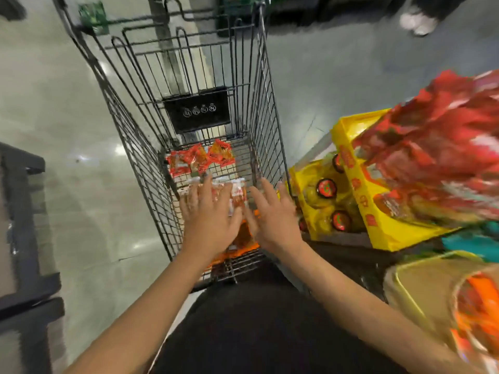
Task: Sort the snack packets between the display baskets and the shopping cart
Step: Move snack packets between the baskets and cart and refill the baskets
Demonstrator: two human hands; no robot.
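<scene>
The wire shopping cart (189,109) is standing on a pale glossy floor (67,157), open aisle lying to its left and display baskets (378,225) crowding its right rim. Both the left hand (209,211) and right hand (272,211) are spreading flat, fingers released, over snack packets (199,159) lying on the cart's bottom; contact is blurred.

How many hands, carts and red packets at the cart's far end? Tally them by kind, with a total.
Hands: 2, the left hand and the right hand
Shopping cart: 1
Red packets at the far end: 3, though blurred
Total: 6
</scene>
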